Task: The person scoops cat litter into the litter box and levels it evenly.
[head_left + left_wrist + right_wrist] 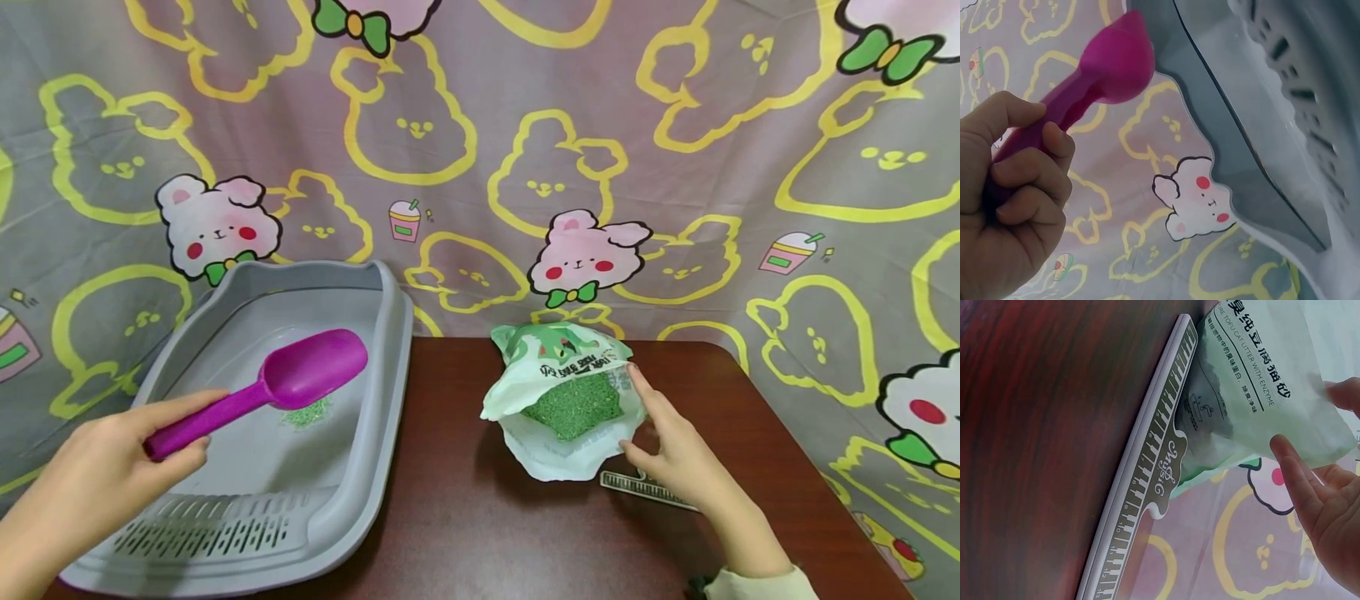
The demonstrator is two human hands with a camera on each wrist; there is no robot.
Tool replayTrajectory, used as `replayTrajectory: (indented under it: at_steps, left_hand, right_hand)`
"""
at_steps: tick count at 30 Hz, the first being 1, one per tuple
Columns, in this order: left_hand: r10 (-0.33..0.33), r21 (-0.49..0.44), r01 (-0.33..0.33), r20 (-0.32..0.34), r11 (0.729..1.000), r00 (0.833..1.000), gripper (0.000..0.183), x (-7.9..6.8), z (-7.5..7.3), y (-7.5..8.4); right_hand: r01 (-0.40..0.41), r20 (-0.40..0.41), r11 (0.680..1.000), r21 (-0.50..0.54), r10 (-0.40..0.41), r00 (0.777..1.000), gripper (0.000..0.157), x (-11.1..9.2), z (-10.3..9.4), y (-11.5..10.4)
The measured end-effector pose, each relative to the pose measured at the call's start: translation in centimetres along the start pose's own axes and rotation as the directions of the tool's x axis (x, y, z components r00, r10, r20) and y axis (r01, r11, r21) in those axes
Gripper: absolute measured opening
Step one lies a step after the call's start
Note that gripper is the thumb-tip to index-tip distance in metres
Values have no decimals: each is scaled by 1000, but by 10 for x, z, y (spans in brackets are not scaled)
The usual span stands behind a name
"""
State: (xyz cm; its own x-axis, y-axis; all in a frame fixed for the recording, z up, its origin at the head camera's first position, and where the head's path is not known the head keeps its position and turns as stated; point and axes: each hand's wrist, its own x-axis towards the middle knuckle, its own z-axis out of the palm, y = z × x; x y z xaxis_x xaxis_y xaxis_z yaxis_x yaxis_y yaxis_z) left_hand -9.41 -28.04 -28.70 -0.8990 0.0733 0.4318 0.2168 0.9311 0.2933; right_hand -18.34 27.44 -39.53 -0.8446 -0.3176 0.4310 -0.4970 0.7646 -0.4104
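Note:
My left hand (123,458) grips the handle of a purple scoop (318,367), which hangs over a grey litter box (390,417). In the left wrist view, fingers (1032,175) are curled round the handle. The scoop's bowl looks bare inside. A small patch of green pellets (307,413) lies on the box floor. My right hand (678,450) touches the side of a cat litter bag (517,404) with thumb and index finger spread apart. The bag's mouth gapes toward me, showing green litter (573,408) inside.
A ruler (1147,469) with piano keys and the word Music printed on it lies on the brown table (480,533), close to the bag and under the right hand. A patterned curtain (480,100) hangs behind everything. The litter box has a slotted front ledge (202,525).

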Motion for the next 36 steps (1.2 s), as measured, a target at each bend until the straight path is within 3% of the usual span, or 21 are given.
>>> replayTrajectory:
  at_steps: [4,13,17,23,30,36]
  left_hand:
    - [25,-43,-26,-13,999,1000,38,2,1,3]
    - [12,-26,-14,-70,1000,997,42,3,-7,9]
    - [39,-45,-44,-100,998,994,44,2,-8,14]
    - [94,-73,-103,-119,992,988,42,1,-4,23]
    - [87,-112,-99,-103,989,991,48,0,1,33]
    - [136,-125,-151,-121,981,983,52,0,6,44]
  right_hand:
    - [0,0,1000,0,0,1000,106,0,0,0]
    - [0,6,1000,13,0,1000,106,1,-2,1]
    - [13,-4,1000,5,-13,1000,105,2,-1,3]
    - [24,-4,1000,-3,-24,1000,105,3,0,5]
    - [30,-5,1000,-4,-30,1000,105,4,1,6]
    - [38,-9,999,-3,-38,999,106,4,0,6]
